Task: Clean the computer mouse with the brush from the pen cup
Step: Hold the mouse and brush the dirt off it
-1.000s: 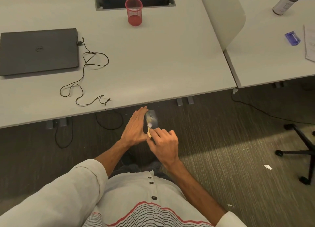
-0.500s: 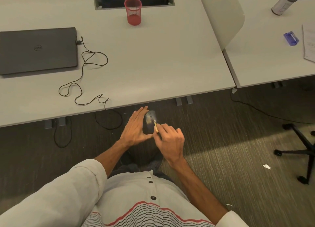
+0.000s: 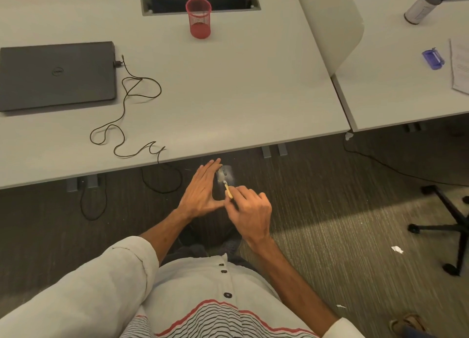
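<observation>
Head view: both hands work just off the near edge of the desk [image 3: 228, 96], above the carpet [image 3: 330, 210] and below the desktop level.

1. Left hand [image 3: 200, 193]: the four fingers are straight and pressed together, pointing toward the desk edge. The thumb is spread wide, away from the desk. The mouse [image 3: 224, 176] lies against the inner side of these fingers. How the palm side supports it cannot be told.
2. Right hand [image 3: 250, 210]: the fingers are curled and pinch the pale handle of the brush [image 3: 228, 191] near its lower end. The brush's far end points toward the desk and meets the top of the mouse. The bristles are too blurred to make out.
3. Mouse: dark grey, held off the desk, just short of its near edge, between the two hands.
4. Pen cup [image 3: 198, 17]: red mesh, upright on the far part of the desk, just in front of the cable slot [image 3: 200, 1].

Other items on the desk:
- A closed dark laptop [image 3: 57, 74] lies flat at the desk's left side.
- A thin black cable [image 3: 132, 109] runs from the laptop's right edge in loose loops to the desk's near edge and drops over it.

Off the desk's right end, the black base of a wheeled chair [image 3: 451, 223] stands on the carpet.
</observation>
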### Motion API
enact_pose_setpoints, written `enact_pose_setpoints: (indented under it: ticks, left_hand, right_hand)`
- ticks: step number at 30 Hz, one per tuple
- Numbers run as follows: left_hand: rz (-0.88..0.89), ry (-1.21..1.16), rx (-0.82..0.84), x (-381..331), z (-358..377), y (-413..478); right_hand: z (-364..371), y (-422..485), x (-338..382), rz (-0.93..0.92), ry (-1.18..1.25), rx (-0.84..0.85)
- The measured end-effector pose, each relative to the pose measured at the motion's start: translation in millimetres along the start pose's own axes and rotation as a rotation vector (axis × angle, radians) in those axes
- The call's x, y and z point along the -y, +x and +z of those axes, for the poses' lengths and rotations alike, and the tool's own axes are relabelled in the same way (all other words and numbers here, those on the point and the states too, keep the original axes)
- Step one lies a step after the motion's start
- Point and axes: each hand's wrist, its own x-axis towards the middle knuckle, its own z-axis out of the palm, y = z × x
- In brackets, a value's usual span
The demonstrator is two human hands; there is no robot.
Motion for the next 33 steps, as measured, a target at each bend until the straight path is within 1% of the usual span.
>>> enact_pose_setpoints:
  ticks: [4,10,15,17,22,24,27,33]
  left_hand:
    - [0.0,0.024,0.005,0.0,1.2,-0.3]
    - [0.007,-0.001,0.006,-1.5,3.6,-0.8]
    - [-0.005,-0.017,0.021,2.0,1.5,-1.8]
    - [-0.011,-0.018,0.019,2.7,1.6,-1.6]
    - [-0.019,-0.021,-0.007,2.6,2.8,-2.0]
    - [-0.021,-0.026,0.0,1.9,3.6,-2.4]
    - [-0.023,-0.042,-0.003,1.0,5.1,-2.6]
    - [-0.023,-0.069,0.034,4.4,3.7,-3.4]
  right_hand:
    - [-2.6,7.4,-13.2,0.061,-0.004,-0.025]
    - [8.0,3.0,-0.6,-0.058,-0.016,0.068]
    - [13.3,-0.1,11.5,-0.112,0.035,0.072]
    - [12.5,0.6,10.1,-0.112,0.026,0.063]
    - [7.5,11.9,-4.8,-0.033,-0.041,0.008]
    - [8.1,15.4,-7.8,-0.026,-0.063,0.013]
    - [12.3,15.7,-6.0,-0.058,-0.057,0.048]
    - [17.6,8.7,6.1,-0.138,0.031,0.077]
